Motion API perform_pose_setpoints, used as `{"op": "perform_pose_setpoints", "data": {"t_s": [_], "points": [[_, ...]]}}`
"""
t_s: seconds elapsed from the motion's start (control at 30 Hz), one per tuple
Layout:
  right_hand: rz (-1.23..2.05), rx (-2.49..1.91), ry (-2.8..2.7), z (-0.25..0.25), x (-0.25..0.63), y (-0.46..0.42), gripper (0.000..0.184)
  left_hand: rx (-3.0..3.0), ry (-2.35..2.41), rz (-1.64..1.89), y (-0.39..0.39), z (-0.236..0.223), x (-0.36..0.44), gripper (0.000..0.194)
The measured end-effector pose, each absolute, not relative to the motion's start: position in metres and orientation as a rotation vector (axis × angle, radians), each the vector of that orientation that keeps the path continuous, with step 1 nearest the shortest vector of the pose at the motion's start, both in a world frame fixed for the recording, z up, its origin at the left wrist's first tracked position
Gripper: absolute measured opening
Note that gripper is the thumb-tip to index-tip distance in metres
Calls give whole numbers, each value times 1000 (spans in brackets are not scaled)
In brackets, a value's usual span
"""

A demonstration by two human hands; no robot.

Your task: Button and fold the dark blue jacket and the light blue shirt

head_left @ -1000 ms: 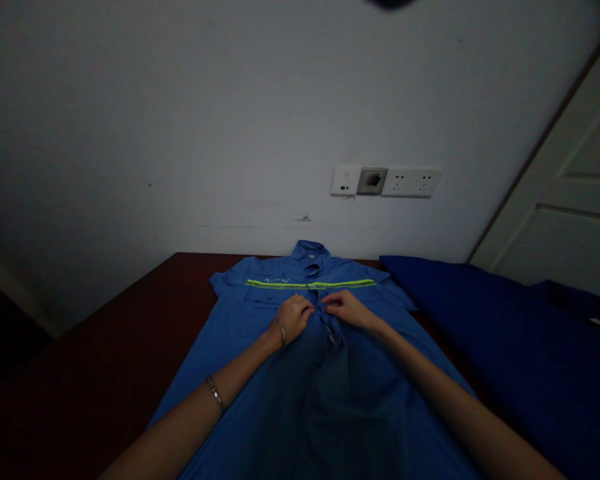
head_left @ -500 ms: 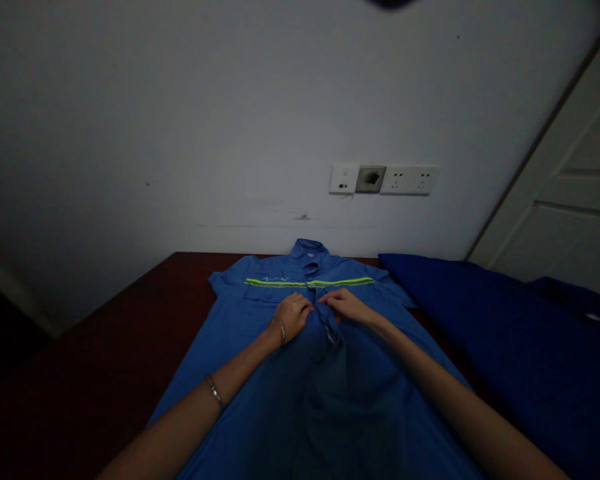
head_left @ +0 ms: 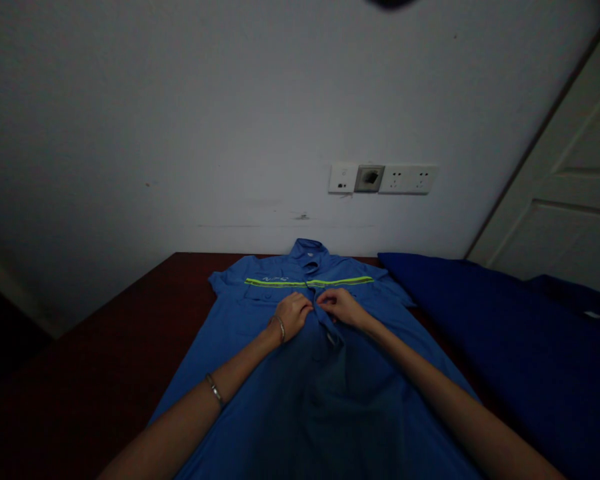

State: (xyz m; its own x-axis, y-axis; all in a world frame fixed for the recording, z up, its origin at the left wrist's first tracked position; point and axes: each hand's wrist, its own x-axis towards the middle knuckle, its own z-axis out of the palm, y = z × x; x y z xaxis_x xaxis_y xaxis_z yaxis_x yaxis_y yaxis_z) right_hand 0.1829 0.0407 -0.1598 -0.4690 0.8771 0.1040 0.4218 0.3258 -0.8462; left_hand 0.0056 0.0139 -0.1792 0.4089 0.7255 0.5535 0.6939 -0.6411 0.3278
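A blue short-sleeved work shirt (head_left: pixel 215 353) lies front up, its collar pointing at the wall and a yellow-green stripe running across the chest. Just below that stripe, my left hand (head_left: pixel 293 313) pinches the edge of the front opening. My right hand (head_left: pixel 341 305) is closed on the other edge of the opening, close beside the left. Fingertips of both hands nearly meet at the placket. Any button between them is too small or hidden to make out. Below the hands the front gapes and the cloth is creased.
The shirt rests on a dark red-brown table (head_left: pixel 120 333) against a pale wall (head_left: pixel 230 120). Darker blue folded cloth (head_left: pixel 480 320) lies to the right. Switches and sockets (head_left: pixel 383 179) are set in the wall, and a white panelled door (head_left: pixel 575 200) stands at the right.
My right hand has shifted slightly left, nearer to my left hand, with its fingers more curled. The placket edge below lies a little flatter. My left hand has barely moved.
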Motion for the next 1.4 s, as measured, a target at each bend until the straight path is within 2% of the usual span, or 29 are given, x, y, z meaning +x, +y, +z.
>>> {"op": "perform_pose_setpoints", "data": {"t_s": [0.17,0.43,0.53,0.63,0.7,0.97,1.4], "points": [[589,-1033,-2221,-157,181,39,12,2628,1327,1027,13,-181,6,15],[275,-1064,-2490,-154,183,30,12,2622,1332,665,21,-150,-3,11],[201,-1091,-2529,-151,182,26,12,2327,1504,757,22,-142,-3,22],[149,-1118,-2547,-149,180,24,12,2112,1594,632,20,-145,3,37],[116,-1131,-2568,-149,180,24,12,2051,1612,569,19,-151,7,37],[74,-1085,-2572,-151,182,24,9,1933,1568,643,24,-162,8,21],[441,-1001,-2340,-161,183,34,2,2082,1594,602,20,-156,8,16]]}}
